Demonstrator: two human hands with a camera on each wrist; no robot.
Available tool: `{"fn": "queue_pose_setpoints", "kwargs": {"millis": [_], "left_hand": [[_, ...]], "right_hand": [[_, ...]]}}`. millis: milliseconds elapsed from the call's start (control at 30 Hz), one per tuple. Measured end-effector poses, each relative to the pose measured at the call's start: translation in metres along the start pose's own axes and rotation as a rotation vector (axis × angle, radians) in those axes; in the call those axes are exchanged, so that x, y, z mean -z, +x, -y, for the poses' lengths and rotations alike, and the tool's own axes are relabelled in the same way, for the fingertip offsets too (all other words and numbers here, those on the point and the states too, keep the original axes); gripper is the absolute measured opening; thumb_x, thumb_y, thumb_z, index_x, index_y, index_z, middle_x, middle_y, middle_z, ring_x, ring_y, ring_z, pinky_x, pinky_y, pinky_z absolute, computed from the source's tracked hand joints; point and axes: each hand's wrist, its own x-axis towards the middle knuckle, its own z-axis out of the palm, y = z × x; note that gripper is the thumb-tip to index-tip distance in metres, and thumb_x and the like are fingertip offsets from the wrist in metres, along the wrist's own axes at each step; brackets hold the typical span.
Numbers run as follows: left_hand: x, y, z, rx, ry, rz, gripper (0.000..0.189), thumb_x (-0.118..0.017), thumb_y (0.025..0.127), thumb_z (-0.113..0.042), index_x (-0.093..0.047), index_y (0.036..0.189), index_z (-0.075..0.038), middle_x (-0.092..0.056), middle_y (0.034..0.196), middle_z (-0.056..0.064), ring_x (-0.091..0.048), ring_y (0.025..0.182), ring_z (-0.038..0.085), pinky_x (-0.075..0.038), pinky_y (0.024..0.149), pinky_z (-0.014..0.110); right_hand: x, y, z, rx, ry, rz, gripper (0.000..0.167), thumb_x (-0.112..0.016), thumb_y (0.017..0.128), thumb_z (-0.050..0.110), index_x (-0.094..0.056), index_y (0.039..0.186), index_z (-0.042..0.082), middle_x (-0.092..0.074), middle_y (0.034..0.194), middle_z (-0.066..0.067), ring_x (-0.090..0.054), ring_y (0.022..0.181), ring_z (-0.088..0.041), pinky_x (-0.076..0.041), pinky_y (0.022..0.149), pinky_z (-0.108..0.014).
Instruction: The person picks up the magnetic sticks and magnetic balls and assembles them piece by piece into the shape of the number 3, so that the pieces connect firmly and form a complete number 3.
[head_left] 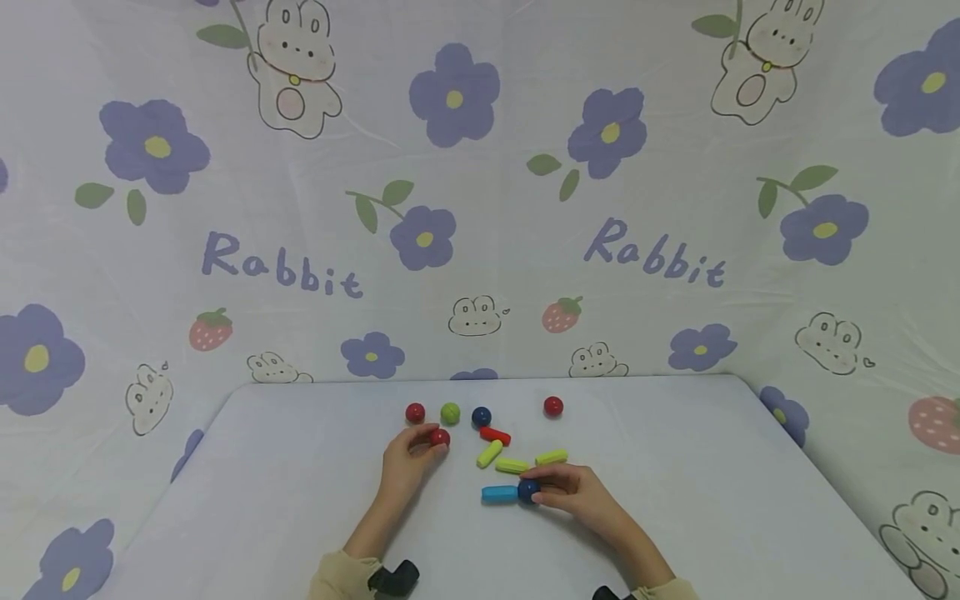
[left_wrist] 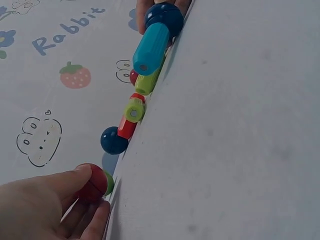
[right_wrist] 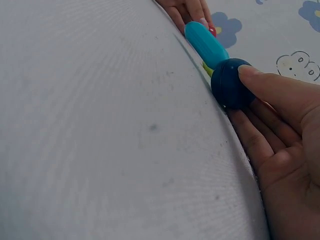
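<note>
At the bottom edge of the frame, left and right of centre, we see two pale sleeves (head_left: 341,573), with a black wrist device (head_left: 395,578) by the left one.

Just above, below and right of centre, the right hand (head_left: 576,492) has its grip closed round a dark blue ball (head_left: 528,491), thumb on one side and fingers on the other. A light blue rod (head_left: 498,494) points left from that ball, its end meeting it; our left wrist view shows the pair in line.

Slightly further off, left of the lower middle, the left hand (head_left: 407,460) has a narrow grip, thumb and fingers pinching a red ball (head_left: 442,437).

Between and beyond the hands, we find three yellow-green rods (head_left: 512,466) scattered over the white worktop (head_left: 262,492), one near the right fingertips. Behind them lies a red rod (head_left: 496,436), close by a second blue ball (head_left: 482,416); whether they touch we cannot tell.

Farther back, left of that ball, sit a green ball (head_left: 450,413) and another red ball (head_left: 415,412); a lone red one (head_left: 553,406) rests to the right.

Past the far edge, we face a printed cloth (head_left: 510,167) with purple flowers, rabbits and strawberries filling the upper frame.
</note>
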Motion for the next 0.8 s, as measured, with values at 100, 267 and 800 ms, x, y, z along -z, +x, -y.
{"fn": "queue_pose_setpoints", "kwargs": {"millis": [100,267,800], "left_hand": [[0.001,0.000,0.000,0.018,-0.022,0.019,0.039,-0.078,0.081,-0.013,-0.067,0.118,-0.012,-0.068,0.118,0.011,-0.064,0.112,0.025,-0.055,0.093,0.031],[0.004,-0.004,-0.004,0.036,-0.009,0.072,0.037,-0.078,0.081,-0.016,-0.069,0.117,-0.013,-0.069,0.118,0.008,-0.062,0.112,0.023,-0.054,0.093,0.027],[0.010,-0.012,-0.004,-0.015,0.012,0.370,0.038,-0.076,0.084,-0.021,-0.066,0.121,-0.017,-0.069,0.120,0.004,-0.064,0.114,0.023,-0.052,0.099,0.039]], "right_hand": [[0.001,0.000,-0.002,-0.003,-0.005,-0.002,0.041,-0.071,0.089,0.018,-0.062,0.127,0.004,-0.061,0.132,-0.017,-0.061,0.120,-0.010,-0.049,0.098,-0.016],[0.001,0.001,-0.003,-0.020,-0.003,-0.005,0.040,-0.072,0.088,0.020,-0.063,0.125,0.007,-0.063,0.131,-0.013,-0.061,0.116,-0.001,-0.047,0.098,-0.015],[0.001,0.000,0.001,-0.006,-0.025,-0.011,0.040,-0.071,0.089,0.018,-0.063,0.126,0.006,-0.063,0.131,-0.015,-0.058,0.126,-0.023,-0.047,0.102,-0.021]]}}
